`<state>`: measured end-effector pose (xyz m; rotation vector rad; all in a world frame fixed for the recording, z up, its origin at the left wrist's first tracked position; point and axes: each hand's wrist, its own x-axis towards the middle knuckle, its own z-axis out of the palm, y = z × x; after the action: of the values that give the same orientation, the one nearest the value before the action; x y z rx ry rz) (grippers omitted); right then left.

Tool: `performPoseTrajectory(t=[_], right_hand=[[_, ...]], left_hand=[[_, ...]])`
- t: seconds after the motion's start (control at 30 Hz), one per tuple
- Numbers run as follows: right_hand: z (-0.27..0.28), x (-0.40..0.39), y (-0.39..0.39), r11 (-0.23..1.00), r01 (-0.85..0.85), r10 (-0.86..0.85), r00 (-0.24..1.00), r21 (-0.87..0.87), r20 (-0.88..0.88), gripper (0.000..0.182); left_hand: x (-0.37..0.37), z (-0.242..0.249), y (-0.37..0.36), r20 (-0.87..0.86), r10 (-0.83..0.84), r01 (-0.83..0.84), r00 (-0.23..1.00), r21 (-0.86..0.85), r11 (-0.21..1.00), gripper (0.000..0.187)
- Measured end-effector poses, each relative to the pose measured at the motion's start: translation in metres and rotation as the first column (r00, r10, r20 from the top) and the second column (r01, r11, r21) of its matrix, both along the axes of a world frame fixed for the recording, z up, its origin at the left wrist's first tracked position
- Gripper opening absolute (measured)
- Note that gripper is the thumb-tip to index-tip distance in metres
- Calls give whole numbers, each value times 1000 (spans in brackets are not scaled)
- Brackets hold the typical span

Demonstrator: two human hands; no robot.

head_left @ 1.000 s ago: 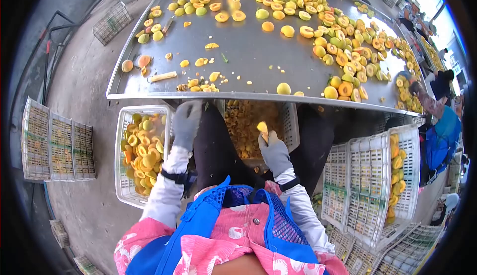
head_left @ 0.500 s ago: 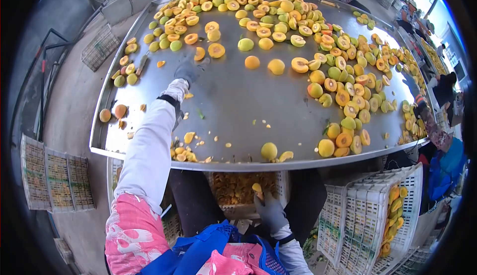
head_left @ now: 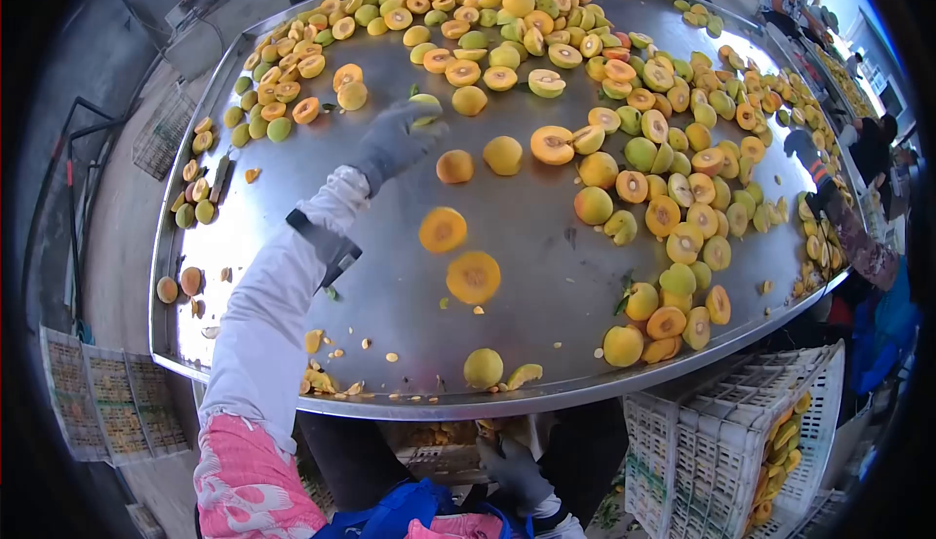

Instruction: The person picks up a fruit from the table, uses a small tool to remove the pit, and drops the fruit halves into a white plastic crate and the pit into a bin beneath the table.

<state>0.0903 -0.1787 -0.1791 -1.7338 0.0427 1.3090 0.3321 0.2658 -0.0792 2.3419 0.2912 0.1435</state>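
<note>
My left hand (head_left: 398,144), in a grey glove, reaches over the metal table (head_left: 370,247) with its fingers closed round a green fruit (head_left: 425,108). Two whole orange fruits (head_left: 502,155) sit just right of it. Nearer to me are two cut orange halves, one (head_left: 443,229) behind the other (head_left: 474,278), cut faces up. My gloved right hand (head_left: 515,473) is low, below the table's front edge, its fingers bent against something too small to make out. Under the table, a container of orange pieces (head_left: 439,434) is partly hidden by the edge.
Many whole and halved fruits (head_left: 682,188) spread across the table's back and right. A dark flat tool (head_left: 221,178) lies at the left. Crates stand at right (head_left: 692,461) and left (head_left: 117,393). A co-worker's gloved hand (head_left: 804,147) reaches in from the right.
My left hand has closed round the green fruit. Two cut halves now lie in the middle of the table. My view has shifted, and my right hand is partly nearer the table edge.
</note>
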Motion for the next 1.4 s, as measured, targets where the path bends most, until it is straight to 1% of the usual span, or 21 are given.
performPoseTrajectory(t=[0.03,0.07,0.13,0.2,0.23,0.27,0.37,0.43,0.47,0.53,0.7,0.77,0.83,0.87,0.97,1.03,1.1,1.17,1.3,1.37,1.4], right_hand=[[-5,0,-1,998,-49,47,995,27,88,40],[1,3,0,1000,-21,19,994,-19,-111,43],[8,6,0,999,-37,36,999,-38,-35,41],[-5,3,-1,994,-33,28,998,-101,-54,40],[-68,-30,-13,999,26,-34,975,38,220,42],[-74,-31,-10,992,26,-57,968,127,245,43],[-87,-28,-5,985,-161,171,963,-63,210,41],[-144,-43,-4,927,284,-209,933,243,-294,41],[-34,-9,1,999,5,1,993,47,-116,39],[-30,-11,-3,997,35,-29,996,68,-79,39],[5,-19,-2,999,-7,4,998,44,69,44],[-9,-32,1,979,-153,203,808,-137,554,49],[37,-30,7,965,-211,262,820,-157,509,50],[54,-31,8,947,-271,322,834,-175,449,51],[61,-42,12,978,-177,208,801,-109,561,45],[26,-47,4,944,-247,329,752,-219,570,41],[25,-54,8,897,-311,441,689,-315,575,37],[36,-56,11,952,-106,300,492,-285,817,30],[58,-46,6,978,-56,200,505,-199,840,32],[75,-47,1,972,-43,216,568,-233,794,36],[82,-48,-4,985,-45,164,568,-169,807,35]], left_hand=[[22,-4,7,187,144,-200,972,328,923,66],[42,-22,18,202,127,-188,971,323,927,66],[88,-60,35,100,383,-395,918,307,866,75],[91,-20,-22,-64,315,-257,947,434,863,81],[102,-26,-37,-74,307,-246,949,439,864,79],[108,-33,-52,-23,219,-185,975,454,871,77],[102,-30,-101,5,-34,30,999,342,939,66],[78,-23,-137,18,-114,94,993,455,885,62],[71,-28,-144,-1,-189,172,982,421,891,64],[43,-20,-170,-122,-290,314,949,418,852,66],[-23,-20,-211,-47,-473,425,880,527,736,63],[-31,-9,-232,-38,-498,408,866,631,660,62],[-35,6,-251,-181,-458,470,871,580,666,61],[-29,-13,-251,-86,-469,386,879,707,593,57],[-14,-30,-269,-167,-305,330,937,709,623,48],[-22,-37,-273,-71,-279,245,958,713,658,38],[-36,-24,-268,-36,-239,208,970,630,748,39],[-55,-16,-258,-55,-212,201,976,610,767,38],[-88,0,-221,-150,-15,71,989,372,926,49],[-98,-9,-194,-27,121,-124,992,-198,972,46],[-105,-8,-182,-9,34,-33,999,-545,838,43]])
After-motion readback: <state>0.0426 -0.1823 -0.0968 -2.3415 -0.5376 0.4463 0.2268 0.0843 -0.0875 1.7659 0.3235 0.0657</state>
